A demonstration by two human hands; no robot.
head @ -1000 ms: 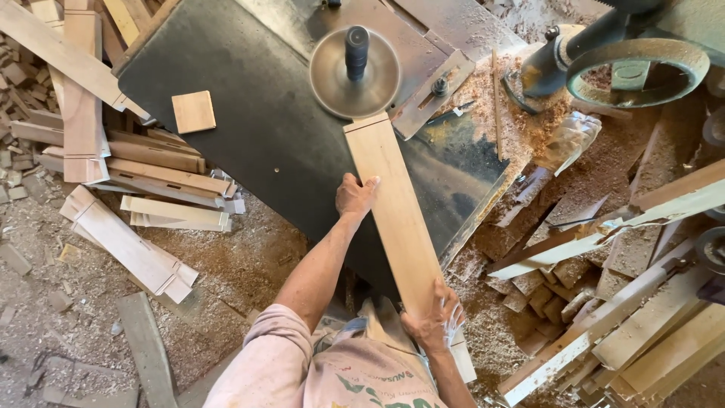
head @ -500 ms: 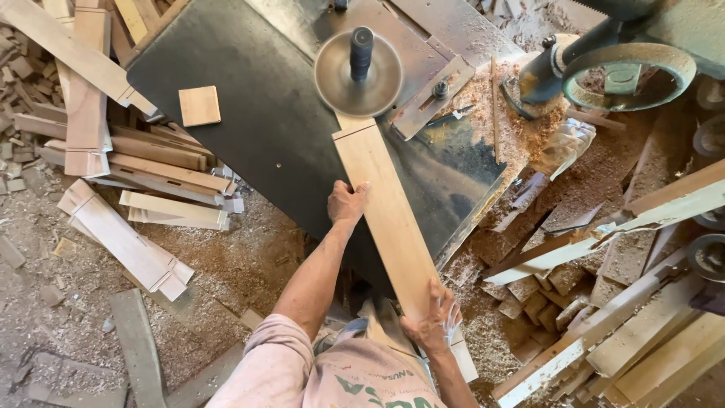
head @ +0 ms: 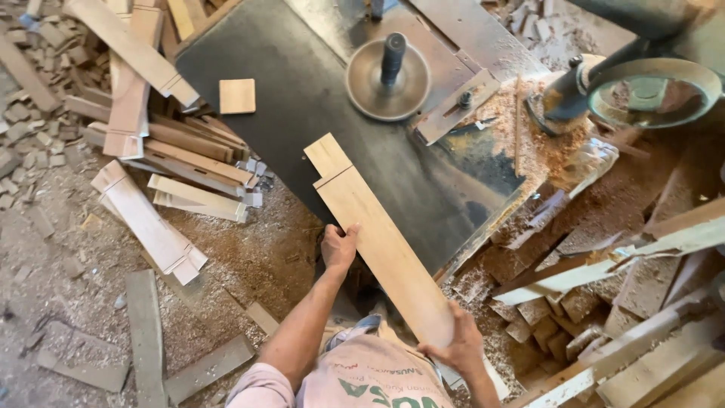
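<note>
A long pale wooden board (head: 374, 234) lies slanted across the dark machine table (head: 302, 98), its far end notched into a narrower tongue. My left hand (head: 339, 245) grips the board's left edge about midway. My right hand (head: 456, 347) holds its near end close to my body. The board's far end sits apart from the round cutter disc with its upright spindle (head: 389, 75), down and to the left of it.
A small square wood block (head: 237, 96) rests on the table's left part. Cut boards (head: 181, 151) are stacked left of the table over a sawdust floor. More planks (head: 604, 272) and offcuts pile up at right, near a belt wheel (head: 649, 91).
The board has been pulled back from the cutter disc toward me and swung left; its notched end now shows. Both hands have stayed on it.
</note>
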